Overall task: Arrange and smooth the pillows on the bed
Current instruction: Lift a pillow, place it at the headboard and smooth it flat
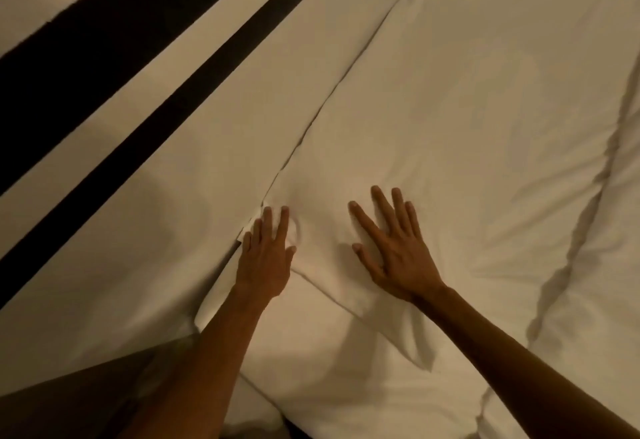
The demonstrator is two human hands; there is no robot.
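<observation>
1. White cotton gives softly under my hands, so this pillow (433,133) should handle light and squashy; I'd take it by a corner or its seamed edge.
2. My left hand (265,260) lies open and flat, fingers pressing a dent near the pillow's left edge, holding nothing.
3. My right hand (394,248) is spread wide, palm down on the pillowcase, also holding nothing.
4. Outward, the pillow lies on the bed (346,386) against a pale headboard (104,147) with dark stripes; wrinkles remain at right.
</observation>
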